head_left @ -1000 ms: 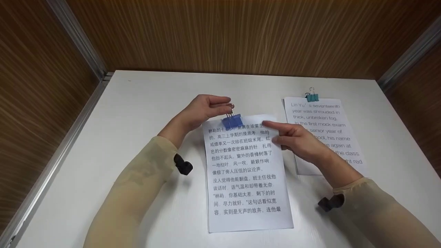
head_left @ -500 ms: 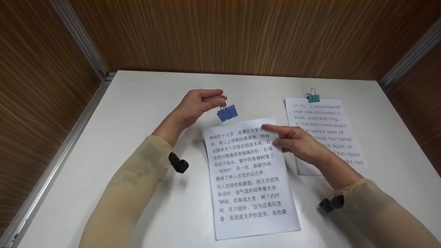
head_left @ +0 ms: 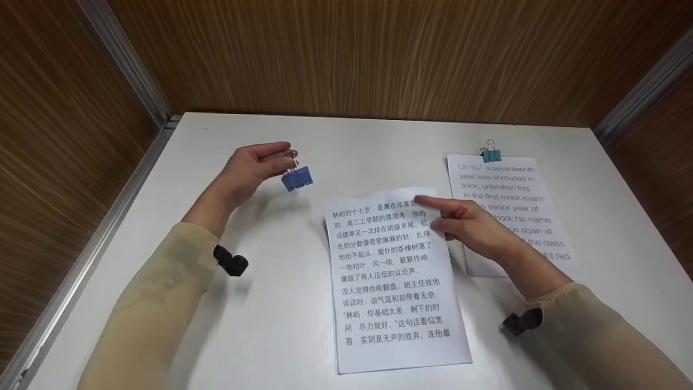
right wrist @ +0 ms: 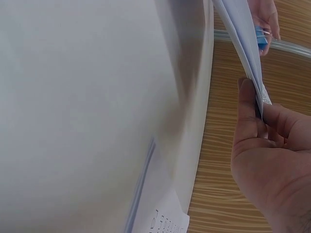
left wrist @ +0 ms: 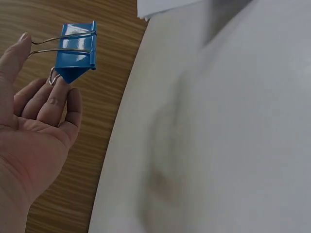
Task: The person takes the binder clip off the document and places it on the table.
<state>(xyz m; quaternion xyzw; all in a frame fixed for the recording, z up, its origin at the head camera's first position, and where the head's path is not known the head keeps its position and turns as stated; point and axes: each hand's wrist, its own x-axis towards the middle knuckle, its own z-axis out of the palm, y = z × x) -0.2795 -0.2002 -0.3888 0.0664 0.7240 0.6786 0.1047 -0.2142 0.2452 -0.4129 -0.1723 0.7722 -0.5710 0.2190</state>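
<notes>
One clip (head_left: 299, 177) is blue, the wall (head_left: 357, 59) streaky brown.

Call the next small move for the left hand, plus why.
I'd probably lower the blue binder clip onto the white table. The left hand pinches its handles in the air, apart from the Chinese-text sheets, which the right hand alone grips by one edge; setting the clip down would likely free the left hand.

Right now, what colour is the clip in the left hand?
The clip is blue; it shows best in the left wrist view.
</notes>
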